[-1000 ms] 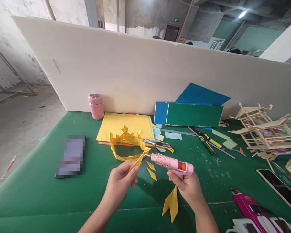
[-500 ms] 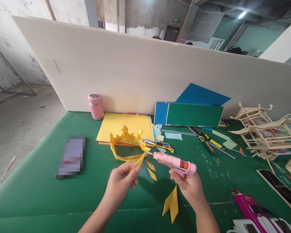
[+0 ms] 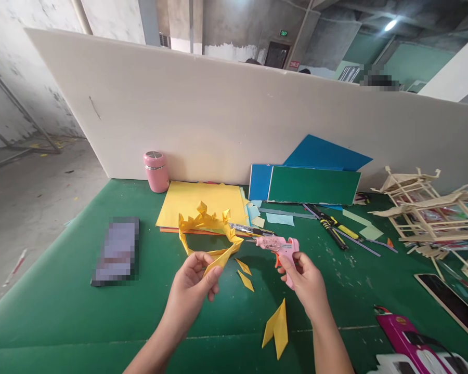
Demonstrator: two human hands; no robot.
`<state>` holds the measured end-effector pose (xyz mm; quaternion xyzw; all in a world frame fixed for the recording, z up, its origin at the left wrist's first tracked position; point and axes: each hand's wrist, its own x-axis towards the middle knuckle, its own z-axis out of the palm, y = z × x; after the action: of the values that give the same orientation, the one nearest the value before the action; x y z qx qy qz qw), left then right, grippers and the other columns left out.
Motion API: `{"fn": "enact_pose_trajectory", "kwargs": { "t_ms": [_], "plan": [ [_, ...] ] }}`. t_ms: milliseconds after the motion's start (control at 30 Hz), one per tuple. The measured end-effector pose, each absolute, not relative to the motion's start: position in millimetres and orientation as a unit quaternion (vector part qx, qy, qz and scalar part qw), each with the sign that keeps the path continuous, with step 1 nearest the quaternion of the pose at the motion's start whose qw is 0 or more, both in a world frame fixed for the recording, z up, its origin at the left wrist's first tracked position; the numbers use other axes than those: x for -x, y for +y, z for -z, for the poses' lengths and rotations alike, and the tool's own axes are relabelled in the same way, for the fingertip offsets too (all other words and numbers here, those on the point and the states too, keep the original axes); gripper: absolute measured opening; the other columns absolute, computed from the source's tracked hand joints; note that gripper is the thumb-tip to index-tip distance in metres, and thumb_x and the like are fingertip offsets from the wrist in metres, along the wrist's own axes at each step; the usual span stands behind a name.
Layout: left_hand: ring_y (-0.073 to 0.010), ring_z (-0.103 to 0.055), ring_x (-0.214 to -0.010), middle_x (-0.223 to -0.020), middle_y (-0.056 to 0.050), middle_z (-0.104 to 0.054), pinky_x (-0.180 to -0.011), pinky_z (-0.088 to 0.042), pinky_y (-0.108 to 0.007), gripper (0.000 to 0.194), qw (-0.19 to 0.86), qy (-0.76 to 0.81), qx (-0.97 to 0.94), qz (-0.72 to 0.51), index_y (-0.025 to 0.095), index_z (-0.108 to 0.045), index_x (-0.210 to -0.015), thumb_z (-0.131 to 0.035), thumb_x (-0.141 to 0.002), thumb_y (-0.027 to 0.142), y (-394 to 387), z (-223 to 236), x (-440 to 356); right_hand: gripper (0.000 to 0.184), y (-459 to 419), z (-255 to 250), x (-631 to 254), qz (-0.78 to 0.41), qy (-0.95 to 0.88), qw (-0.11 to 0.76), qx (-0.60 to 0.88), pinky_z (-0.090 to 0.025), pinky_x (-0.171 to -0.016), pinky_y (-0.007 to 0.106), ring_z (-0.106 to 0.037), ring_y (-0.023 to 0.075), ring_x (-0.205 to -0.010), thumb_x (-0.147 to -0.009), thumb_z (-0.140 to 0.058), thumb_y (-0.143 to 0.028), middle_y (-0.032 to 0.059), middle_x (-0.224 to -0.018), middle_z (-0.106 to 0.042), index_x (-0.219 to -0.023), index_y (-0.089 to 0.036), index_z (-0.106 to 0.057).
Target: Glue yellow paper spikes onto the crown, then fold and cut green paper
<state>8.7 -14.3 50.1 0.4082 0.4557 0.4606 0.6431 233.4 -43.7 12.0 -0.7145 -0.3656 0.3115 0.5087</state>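
left hand (image 3: 195,279) holds yellow paper (image 3: 224,258), right hand (image 3: 304,280) a (pink) glue gun (image 3: 276,243).

L hand (image 3: 195,280) in pinch, R hand (image 3: 304,276) in grip, apart

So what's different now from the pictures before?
The glue gun's nozzle drew back to the right, away from the folded yellow piece. The right hand turned the gun, so its orange trigger now shows. Nothing was let go. The left hand still pinches the yellow piece, and the paper crown and pink bottle stayed put.
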Motion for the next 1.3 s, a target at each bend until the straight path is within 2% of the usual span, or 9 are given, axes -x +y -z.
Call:
{"fn": "enact_pose_trajectory", "kwargs": {
  "t_ms": [200, 400, 533, 667, 833, 967, 1100, 1200, 1300],
  "plan": [
    [-0.0062, -0.043, -0.043, -0.049, 0.006, -0.053, -0.043, -0.036, -0.017, 0.038, 0.639, 0.453, -0.423, -0.456, 0.018, -0.058, -0.075, -0.075, -0.063, 0.05, -14, -49, -7, 0.062, -47, 2, -257, -0.186, -0.43, 0.358, 0.808, -0.04, -0.044, 0.029, -0.053, 0.0184, -0.048, -0.066, -0.044, -0.08, 0.0065, -0.064, -0.061, -0.068, -0.02, -0.061],
    [-0.0083, -0.046, -0.049, -0.054, 0.004, -0.055, -0.047, -0.04, -0.018, 0.031, 0.617, 0.474, -0.432, -0.457, 0.018, -0.066, -0.073, -0.076, -0.061, 0.045, -13, -45, -7, 0.06, -46, 16, -258, -0.13, -0.458, 0.318, 0.82, -0.038, -0.047, 0.03, -0.056, 0.0223, -0.055, -0.07, -0.036, -0.079, 0.009, -0.066, -0.062, -0.061, -0.023, -0.053],
    [-0.0095, -0.047, -0.051, -0.057, 0.002, -0.058, -0.048, -0.043, -0.02, 0.024, 0.591, 0.466, -0.467, -0.464, 0.019, -0.069, -0.071, -0.074, -0.064, 0.042, -13, -45, -4, 0.054, -43, 22, -255, -0.122, -0.441, 0.319, 0.83, -0.037, -0.046, 0.03, -0.057, 0.0234, -0.055, -0.07, -0.039, -0.078, 0.0064, -0.063, -0.061, -0.066, -0.024, -0.047],
    [-0.0094, -0.051, -0.05, -0.065, 0.001, -0.063, -0.047, -0.046, -0.02, 0.022, 0.545, 0.463, -0.488, -0.501, 0.019, -0.067, -0.074, -0.074, -0.063, 0.036, -8, -51, 2, 0.052, -42, 8, -247, -0.038, -0.486, 0.341, 0.804, -0.043, -0.054, 0.035, -0.059, 0.0268, -0.069, -0.077, -0.04, -0.072, 0.0118, -0.076, -0.064, -0.074, -0.022, -0.054],
    [-0.0135, -0.065, -0.061, -0.069, 0.002, -0.064, -0.055, -0.054, -0.022, 0.016, 0.44, 0.459, -0.546, -0.545, 0.02, -0.057, -0.074, -0.07, -0.066, 0.027, -5, -48, 6, 0.025, -45, -47, -198, 0.004, -0.638, 0.407, 0.654, -0.048, -0.075, 0.037, -0.059, 0.0239, -0.089, -0.093, -0.045, -0.035, 0.0083, -0.09, -0.064, -0.09, -0.023, -0.067],
    [-0.0132, -0.066, -0.064, -0.071, 0.003, -0.066, -0.061, -0.056, -0.023, 0.011, 0.32, 0.465, -0.625, -0.539, 0.022, -0.058, -0.079, -0.063, -0.07, 0.02, -11, -36, 4, 0.026, -46, -77, -151, 0.047, -0.754, 0.404, 0.515, -0.048, -0.071, 0.033, -0.057, 0.0194, -0.084, -0.091, -0.047, -0.014, 0.0071, -0.094, -0.063, -0.109, -0.022, -0.065],
    [-0.015, -0.066, -0.066, -0.073, 0.002, -0.067, -0.062, -0.056, -0.025, 0.019, 0.31, 0.467, -0.614, -0.556, 0.023, -0.057, -0.084, -0.062, -0.067, 0.017, -21, -31, 1, 0.022, -43, -76, -129, 0.045, -0.771, 0.411, 0.484, -0.046, -0.069, 0.032, -0.056, 0.0183, -0.081, -0.091, -0.05, -0.012, 0.0053, -0.089, -0.064, -0.1, -0.022, -0.068],
    [-0.0169, -0.066, -0.074, -0.08, -0.001, -0.067, -0.068, -0.055, -0.026, 0.025, 0.361, 0.468, -0.567, -0.574, 0.024, -0.058, -0.086, -0.069, -0.064, 0.017, -25, -33, 0, 0.02, -39, -73, -126, 0.016, -0.754, 0.435, 0.492, -0.045, -0.067, 0.031, -0.055, 0.0176, -0.076, -0.09, -0.052, -0.013, 0.0036, -0.083, -0.064, -0.088, -0.023, -0.069],
    [-0.0159, -0.061, -0.077, -0.087, -0.002, -0.063, -0.071, -0.051, -0.025, 0.031, 0.417, 0.47, -0.481, -0.612, 0.023, -0.057, -0.088, -0.072, -0.063, 0.016, -23, -31, 2, 0.015, -33, -74, -127, -0.056, -0.714, 0.47, 0.516, -0.047, -0.072, 0.033, -0.058, 0.0191, -0.081, -0.088, -0.055, -0.017, 0.0037, -0.085, -0.065, -0.082, -0.024, -0.067]
  ]
}}
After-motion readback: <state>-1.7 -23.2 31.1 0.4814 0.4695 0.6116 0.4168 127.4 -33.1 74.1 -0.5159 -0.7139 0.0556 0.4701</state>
